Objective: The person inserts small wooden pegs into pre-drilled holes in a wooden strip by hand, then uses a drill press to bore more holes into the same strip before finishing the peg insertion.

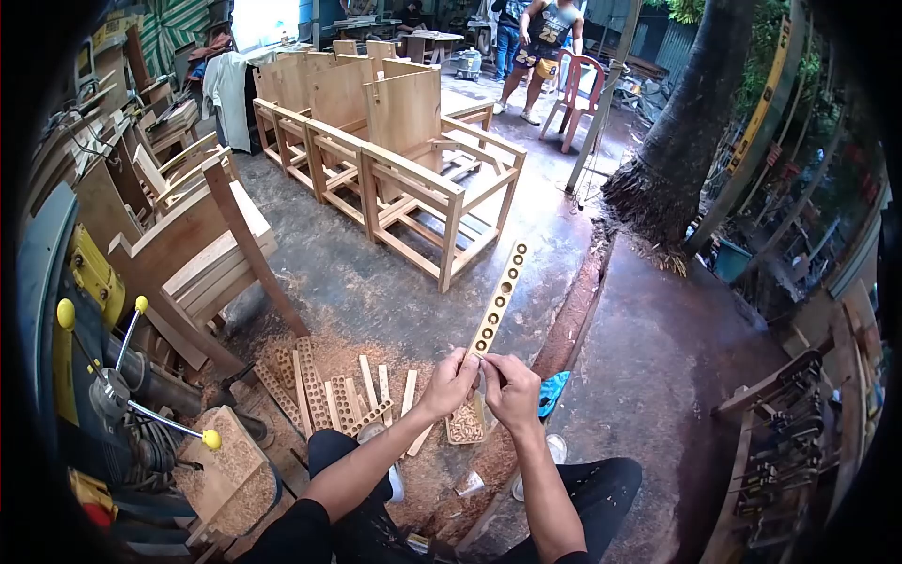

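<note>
Your grip is tight on the low end of a wooden strip with holes (499,298): your left hand (449,383) and right hand (512,390) both pinch it, so it stands up and tilted, easy to look at. Below, on the floor, more drilled strips (319,395) lie in sawdust (329,352). Chair frames (413,179) stand farther off.

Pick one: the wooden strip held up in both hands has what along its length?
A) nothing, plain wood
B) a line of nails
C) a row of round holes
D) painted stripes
C: the wooden strip, gripped at its lower end by the left hand and the right hand, shows a row of round holes from bottom to top.
</note>
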Demonstrator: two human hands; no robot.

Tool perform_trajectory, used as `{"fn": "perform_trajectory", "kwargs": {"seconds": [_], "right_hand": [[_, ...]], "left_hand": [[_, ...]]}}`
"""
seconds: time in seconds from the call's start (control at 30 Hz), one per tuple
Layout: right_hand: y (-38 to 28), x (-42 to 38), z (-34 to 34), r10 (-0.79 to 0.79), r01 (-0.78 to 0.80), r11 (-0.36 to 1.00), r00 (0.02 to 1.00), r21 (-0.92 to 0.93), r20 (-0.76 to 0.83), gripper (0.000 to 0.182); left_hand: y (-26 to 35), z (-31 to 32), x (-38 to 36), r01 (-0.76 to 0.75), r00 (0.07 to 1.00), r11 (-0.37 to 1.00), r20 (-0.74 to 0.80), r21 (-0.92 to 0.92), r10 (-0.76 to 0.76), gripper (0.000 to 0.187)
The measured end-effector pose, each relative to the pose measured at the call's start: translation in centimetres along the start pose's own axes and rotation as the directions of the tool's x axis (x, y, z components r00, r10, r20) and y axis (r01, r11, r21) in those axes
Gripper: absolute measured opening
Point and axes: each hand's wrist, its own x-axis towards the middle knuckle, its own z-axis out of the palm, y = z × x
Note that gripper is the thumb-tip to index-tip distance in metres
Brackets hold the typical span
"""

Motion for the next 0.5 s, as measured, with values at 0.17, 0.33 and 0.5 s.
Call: {"fn": "perform_trajectory", "kwargs": {"seconds": [0.17,0.33,0.5], "right_hand": [[-2.2,-0.7,-4.6,-0.061,0.080,0.985,0.990,-0.153,0.126,0.002],[-3.5,-2.3,-7.7,-0.071,0.142,0.974,0.929,-0.176,0.362,0.004],[-3.9,-4.2,-7.9,-0.091,0.156,0.981,0.900,-0.119,0.426,0.006]], "left_hand": [[-0.1,1.4,-2.4,0.007,1.000,0.998,0.030,-0.065,-0.005,0.022],[0.3,2.4,-6.0,-0.019,0.998,0.999,0.062,-0.026,0.020,0.023],[-0.5,2.8,-8.9,0.055,0.998,0.997,0.041,-0.063,-0.052,0.023]]}}
